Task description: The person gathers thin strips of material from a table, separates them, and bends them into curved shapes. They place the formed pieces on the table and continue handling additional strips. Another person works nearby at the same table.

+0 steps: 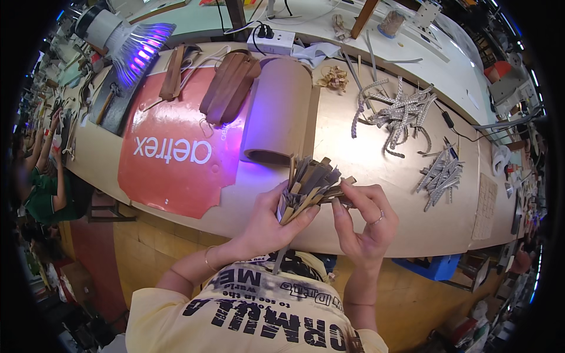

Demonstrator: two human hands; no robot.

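Just below the middle of the frame, the left hand (268, 226) is closed around a fanned bundle of flat strips (309, 185) — tan, grey and dark brown pieces that stick up and outward from the fist, with one strip hanging down below it. The grip here is tight, thumb laid across the front of the bundle. The right hand (368, 220), just to the right, has its thumb and forefinger pinched on the ends of a few strips at the bundle's right side; its other fingers are curled loosely, and a ring shows on one of them. Both hands hold the bundle in the air above the near edge of the long tan worktop (376, 194).

Right behind the bundle, a rolled sheet of brown material (276, 115) lies on the worktop with its open end facing the hands. To its left a red sheet with white lettering (176, 153) is spread flat, and a stack of dark brown strips (229, 85) rests at its upper edge. A lamp with violet light (141, 47) shines in the upper left of the frame. To the right of centre lies a tangle of pale braided bands (397, 112), and further right a smaller heap of grey strips (441, 173). A white power strip (271, 41) sits at the top centre. At the far left edge another person in a green top (44, 194) is at the same worktop
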